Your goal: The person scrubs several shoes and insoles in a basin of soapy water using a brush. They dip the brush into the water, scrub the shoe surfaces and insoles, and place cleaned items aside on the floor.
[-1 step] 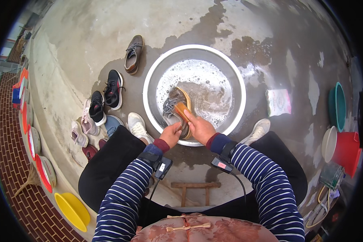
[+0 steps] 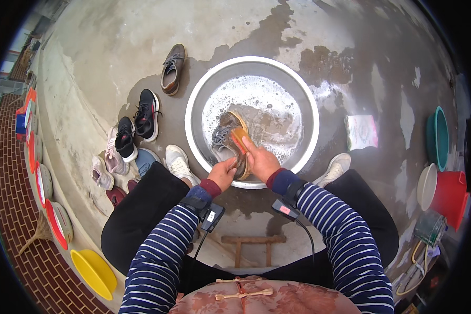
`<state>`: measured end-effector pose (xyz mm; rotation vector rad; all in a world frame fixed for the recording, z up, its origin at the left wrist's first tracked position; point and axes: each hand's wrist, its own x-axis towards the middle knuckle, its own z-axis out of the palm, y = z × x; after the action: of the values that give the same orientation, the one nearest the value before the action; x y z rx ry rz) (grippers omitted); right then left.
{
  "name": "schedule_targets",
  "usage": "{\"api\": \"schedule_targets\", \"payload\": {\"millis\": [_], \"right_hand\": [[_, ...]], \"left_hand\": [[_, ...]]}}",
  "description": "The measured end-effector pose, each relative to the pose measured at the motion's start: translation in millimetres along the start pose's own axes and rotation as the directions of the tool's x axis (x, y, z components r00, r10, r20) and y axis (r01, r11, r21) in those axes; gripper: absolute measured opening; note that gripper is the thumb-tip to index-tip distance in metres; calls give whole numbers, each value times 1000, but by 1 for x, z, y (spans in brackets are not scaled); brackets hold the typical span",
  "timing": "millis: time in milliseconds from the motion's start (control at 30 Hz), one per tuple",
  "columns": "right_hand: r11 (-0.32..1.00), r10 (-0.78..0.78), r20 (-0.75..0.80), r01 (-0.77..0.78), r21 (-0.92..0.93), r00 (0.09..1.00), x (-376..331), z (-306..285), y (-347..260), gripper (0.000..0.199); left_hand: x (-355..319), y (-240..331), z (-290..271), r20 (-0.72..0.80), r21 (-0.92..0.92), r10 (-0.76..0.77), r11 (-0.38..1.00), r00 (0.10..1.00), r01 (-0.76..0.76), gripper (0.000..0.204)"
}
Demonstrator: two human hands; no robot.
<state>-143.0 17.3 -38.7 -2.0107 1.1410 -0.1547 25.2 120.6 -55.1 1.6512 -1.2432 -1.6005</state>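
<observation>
A wide metal basin [image 2: 194, 99] of soapy water stands on the wet concrete floor in front of me. A grey lace-up shoe [image 2: 221, 138] with a brown sole leans in it at the near side. My left hand [image 2: 223, 174] grips the shoe's heel end at the basin's rim. My right hand [image 2: 260, 160] presses an orange brush [image 2: 238, 139] against the shoe's side. Both forearms wear blue and white striped sleeves with small devices strapped at the wrists.
A brown shoe [image 2: 172, 68], two black sneakers [image 2: 147, 114] and several smaller shoes [image 2: 110, 159] lie left of the basin. A pink and white packet [image 2: 362, 132] lies to the right. A teal basin [image 2: 438, 137], a red bucket [image 2: 450, 193], a yellow basin [image 2: 94, 272] and a wooden stool [image 2: 252, 245] are nearby.
</observation>
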Motion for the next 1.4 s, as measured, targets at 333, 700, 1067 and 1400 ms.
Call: {"api": "schedule_targets", "payload": {"millis": [333,700,1067,1400], "right_hand": [[999,-42,-2,42,-28,999,-2,1,10,51],[767,454,70,-430,476,888,4,21,108,46],[966,120,-121,-88,242,985,-70,-13,-26,50],[959,24,-206,35,281,978,-98,-32,-35,49]], "left_hand": [[4,-6,3,-53,9,68,998,996,-68,16],[6,-9,-4,49,-95,-222,970,974,226,34],[22,53,-7,36,-417,-282,867,959,271,31],[27,79,0,29,-499,-266,831,963,245,30]]}}
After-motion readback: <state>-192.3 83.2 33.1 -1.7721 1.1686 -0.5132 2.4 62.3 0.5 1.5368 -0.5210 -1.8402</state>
